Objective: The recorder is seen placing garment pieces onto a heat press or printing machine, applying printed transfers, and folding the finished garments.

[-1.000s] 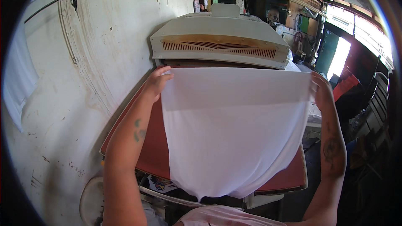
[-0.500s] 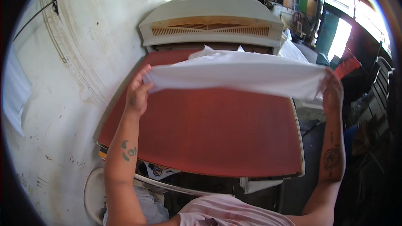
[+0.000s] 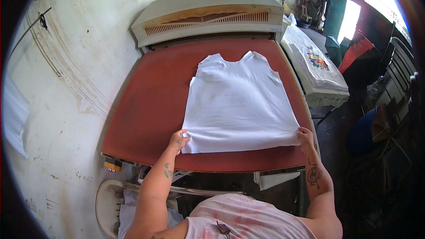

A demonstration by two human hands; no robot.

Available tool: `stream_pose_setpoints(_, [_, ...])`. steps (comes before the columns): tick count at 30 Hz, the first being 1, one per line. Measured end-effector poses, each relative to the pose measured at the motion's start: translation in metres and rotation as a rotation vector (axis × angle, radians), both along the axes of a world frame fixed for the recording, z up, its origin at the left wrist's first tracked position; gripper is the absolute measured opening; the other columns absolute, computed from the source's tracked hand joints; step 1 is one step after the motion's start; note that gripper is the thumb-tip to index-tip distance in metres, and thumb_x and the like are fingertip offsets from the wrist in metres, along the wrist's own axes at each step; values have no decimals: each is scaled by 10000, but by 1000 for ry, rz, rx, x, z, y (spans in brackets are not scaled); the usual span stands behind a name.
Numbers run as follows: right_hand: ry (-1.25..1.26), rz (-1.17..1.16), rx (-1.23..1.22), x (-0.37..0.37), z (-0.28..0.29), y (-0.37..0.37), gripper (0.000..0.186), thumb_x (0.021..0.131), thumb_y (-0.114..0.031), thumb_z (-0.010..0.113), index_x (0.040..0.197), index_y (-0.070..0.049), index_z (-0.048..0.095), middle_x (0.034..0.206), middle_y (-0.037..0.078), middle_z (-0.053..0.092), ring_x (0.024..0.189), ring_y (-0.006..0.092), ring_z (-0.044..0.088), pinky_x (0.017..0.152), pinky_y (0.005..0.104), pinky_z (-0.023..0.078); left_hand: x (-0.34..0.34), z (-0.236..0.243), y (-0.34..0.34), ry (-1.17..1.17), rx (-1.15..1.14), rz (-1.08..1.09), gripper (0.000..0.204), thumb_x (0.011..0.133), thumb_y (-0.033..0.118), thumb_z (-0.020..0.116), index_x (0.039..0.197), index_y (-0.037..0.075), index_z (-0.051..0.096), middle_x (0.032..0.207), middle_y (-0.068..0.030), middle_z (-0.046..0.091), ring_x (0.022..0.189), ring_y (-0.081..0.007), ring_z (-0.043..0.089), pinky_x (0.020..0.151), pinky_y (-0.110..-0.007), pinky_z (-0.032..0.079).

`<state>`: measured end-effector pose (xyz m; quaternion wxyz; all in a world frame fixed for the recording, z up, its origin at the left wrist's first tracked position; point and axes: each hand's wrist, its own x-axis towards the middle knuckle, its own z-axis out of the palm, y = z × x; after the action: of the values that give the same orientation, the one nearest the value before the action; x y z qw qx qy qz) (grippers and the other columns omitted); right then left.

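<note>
A white cut shirt panel (image 3: 237, 97) lies spread over the right and middle part of a padded red press bed (image 3: 141, 102), its neckline and shoulders toward the machine. My left hand (image 3: 177, 142) grips the panel's near left corner between thumb and fingers. The near right corner is pinched in my right hand (image 3: 305, 138), close to the bed's right edge. The fabric is slightly wrinkled along its near edge.
Behind the bed stands a beige press housing (image 3: 208, 13) with stained vents. At right, a stack of white printed pieces (image 3: 312, 64) rests on a side table, beside metal chairs (image 3: 394, 75). A white wall (image 3: 66, 75) borders the left. A plastic chair (image 3: 106, 208) stands low at left.
Both hands have come down and toward me with the white panel, which was raised hanging between them and is now laid mostly flat on the red bed, uncovering the bed's left part.
</note>
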<state>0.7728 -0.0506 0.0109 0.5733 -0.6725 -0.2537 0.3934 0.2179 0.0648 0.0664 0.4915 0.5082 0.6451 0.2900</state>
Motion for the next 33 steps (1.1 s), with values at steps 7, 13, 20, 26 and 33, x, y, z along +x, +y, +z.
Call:
stream_pose_setpoints(7, [-64,152,-8,-4,4,-47,451,746,66,594,1188,52,508,1009,97,598,835,134,575,690,241,468,-33,19,-40,-85,-23,-131,674,706,-47,617,1337,0,384,1195,-200,515,997,-220,552,843,-307,450])
stream_pose_setpoints(13, [-356,193,-143,-10,2,-95,476,725,34,629,1190,20,526,1118,113,583,996,194,560,854,287,439,-51,8,-63,29,-14,-166,653,705,-35,618,1322,-2,404,1287,-160,460,1149,-214,471,945,-296,389])
stream_pose_setpoints(20, [-1177,260,-127,-40,20,-91,341,746,16,590,1086,-1,570,1088,106,561,1006,202,540,820,297,444,-69,13,-115,277,183,-75,566,718,39,625,1262,26,469,1197,-134,512,883,-177,569,810,-303,462])
stream_pose_setpoints(26, [-756,113,88,-179,81,-21,216,855,-77,565,1062,-16,589,957,56,603,778,128,531,674,257,442,-182,11,-235,397,340,450,282,803,158,631,1052,34,581,902,-75,620,744,-168,587,696,-305,476])
stream_pose_setpoints(33, [-353,1000,194,-425,89,-20,180,864,-55,565,1033,7,578,897,23,572,780,83,507,698,205,412,-316,-119,-561,668,4,1321,246,771,149,621,980,19,614,908,-111,644,841,-228,621,747,-305,475])
